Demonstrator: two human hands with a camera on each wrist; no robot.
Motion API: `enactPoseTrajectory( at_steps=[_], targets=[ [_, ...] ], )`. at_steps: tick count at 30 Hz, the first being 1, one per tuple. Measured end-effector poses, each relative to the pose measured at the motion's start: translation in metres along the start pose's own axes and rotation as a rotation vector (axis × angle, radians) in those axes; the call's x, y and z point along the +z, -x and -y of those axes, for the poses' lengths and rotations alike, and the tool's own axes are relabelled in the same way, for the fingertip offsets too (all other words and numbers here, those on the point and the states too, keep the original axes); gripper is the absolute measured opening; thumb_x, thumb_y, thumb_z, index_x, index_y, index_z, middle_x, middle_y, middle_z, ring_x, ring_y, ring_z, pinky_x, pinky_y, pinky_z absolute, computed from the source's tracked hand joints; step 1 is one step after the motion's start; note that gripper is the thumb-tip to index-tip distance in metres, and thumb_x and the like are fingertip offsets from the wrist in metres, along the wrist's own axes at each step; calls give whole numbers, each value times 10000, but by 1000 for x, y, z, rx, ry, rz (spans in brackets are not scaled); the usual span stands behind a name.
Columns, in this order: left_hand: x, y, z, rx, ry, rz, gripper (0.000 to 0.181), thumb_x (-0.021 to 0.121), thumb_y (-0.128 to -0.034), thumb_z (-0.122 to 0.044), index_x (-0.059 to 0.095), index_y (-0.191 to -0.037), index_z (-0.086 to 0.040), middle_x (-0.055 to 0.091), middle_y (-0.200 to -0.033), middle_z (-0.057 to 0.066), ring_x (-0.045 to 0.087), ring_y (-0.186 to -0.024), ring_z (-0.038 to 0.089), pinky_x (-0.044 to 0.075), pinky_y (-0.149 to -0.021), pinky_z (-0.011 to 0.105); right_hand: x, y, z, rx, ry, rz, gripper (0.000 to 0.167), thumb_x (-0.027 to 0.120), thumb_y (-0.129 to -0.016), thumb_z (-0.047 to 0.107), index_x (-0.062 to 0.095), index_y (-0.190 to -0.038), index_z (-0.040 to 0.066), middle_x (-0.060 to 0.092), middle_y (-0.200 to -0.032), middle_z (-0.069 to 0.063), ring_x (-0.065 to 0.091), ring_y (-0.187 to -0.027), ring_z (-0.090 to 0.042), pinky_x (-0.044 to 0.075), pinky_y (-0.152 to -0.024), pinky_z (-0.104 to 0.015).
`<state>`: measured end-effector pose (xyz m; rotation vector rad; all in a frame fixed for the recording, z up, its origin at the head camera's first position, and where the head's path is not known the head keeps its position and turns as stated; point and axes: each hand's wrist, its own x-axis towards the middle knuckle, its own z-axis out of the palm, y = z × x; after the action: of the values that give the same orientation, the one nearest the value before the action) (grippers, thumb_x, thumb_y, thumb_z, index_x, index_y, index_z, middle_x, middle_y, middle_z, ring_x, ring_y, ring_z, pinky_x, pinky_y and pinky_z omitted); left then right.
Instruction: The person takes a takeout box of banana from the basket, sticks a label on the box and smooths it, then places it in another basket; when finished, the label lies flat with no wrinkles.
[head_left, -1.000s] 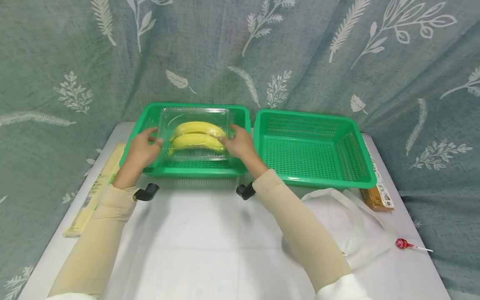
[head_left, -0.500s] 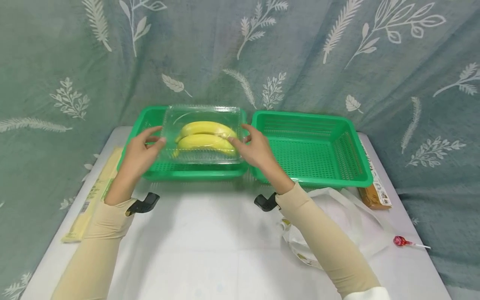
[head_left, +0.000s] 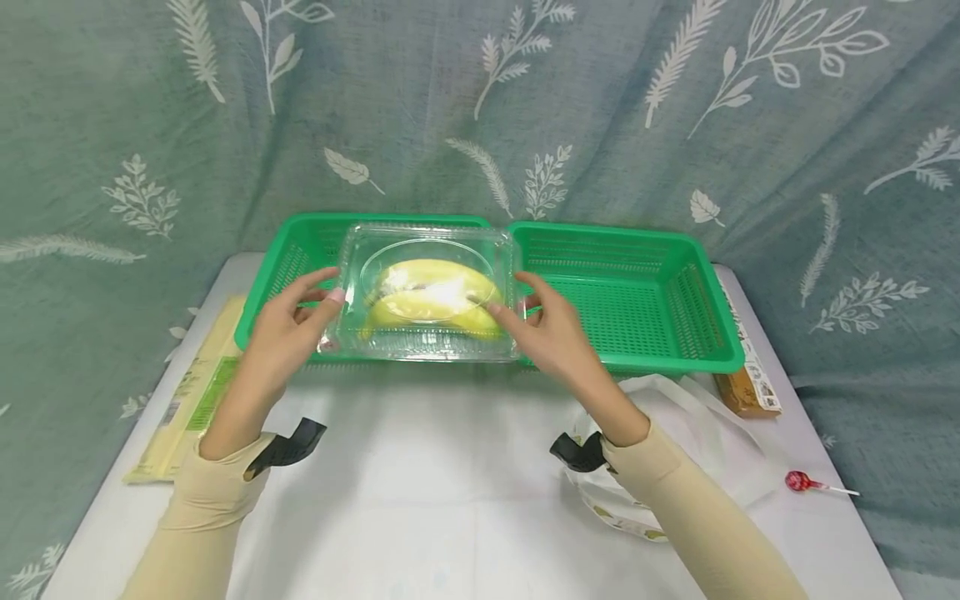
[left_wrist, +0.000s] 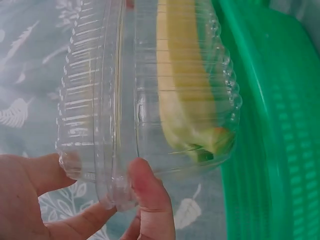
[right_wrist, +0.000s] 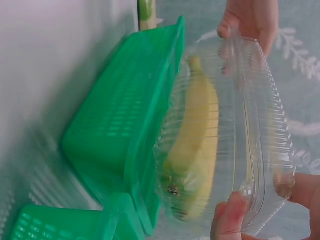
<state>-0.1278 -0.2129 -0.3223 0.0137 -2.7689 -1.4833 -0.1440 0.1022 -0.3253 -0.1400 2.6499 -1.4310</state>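
Above the left green basket [head_left: 382, 219], clear box [head_left: 427, 293] of bananas [head_left: 397, 313] pinched at its ends by left hand [head_left: 288, 329] and right hand [head_left: 551, 333], two-handed carrying seemingly the step, the next move likely calling for level, evenly matched grips.
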Motion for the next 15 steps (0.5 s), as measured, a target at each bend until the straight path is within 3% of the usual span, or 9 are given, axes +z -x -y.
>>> enactPoseTrajectory(
  at_steps=[5, 12, 15],
  targets=[
    [6, 16, 0, 29, 45, 21, 533, 504, -1051, -396, 395, -1552, -252, 507, -1417, 190, 534, -770, 38, 453, -583, 248, -6, 21, -7, -22, 17, -11, 700, 653, -947, 471, 386, -1538, 206, 631, -1204, -98, 642, -900, -230, 539, -663, -290],
    [18, 39, 5, 48, 112, 57, 537, 518, -1053, -363, 383, -1557, -237, 534, -1357, 187, 597, -952, 39, 587, -651, 259, -3, 50, -18, -13, 20, -16, 666, 649, -961, 444, 389, -1529, 211, 605, -1232, -103, 585, -900, -228, 505, -634, -296],
    [24, 48, 9, 38, 128, 65, 541, 521, -1054, -351, 371, -1563, -248, 522, -1363, 204, 604, -909, 61, 593, -630, 270, 1, 61, -24, 10, 14, -18, 665, 659, -956, 444, 391, -1524, 225, 597, -1237, -98, 592, -903, -224, 510, -642, -298]
  ],
)
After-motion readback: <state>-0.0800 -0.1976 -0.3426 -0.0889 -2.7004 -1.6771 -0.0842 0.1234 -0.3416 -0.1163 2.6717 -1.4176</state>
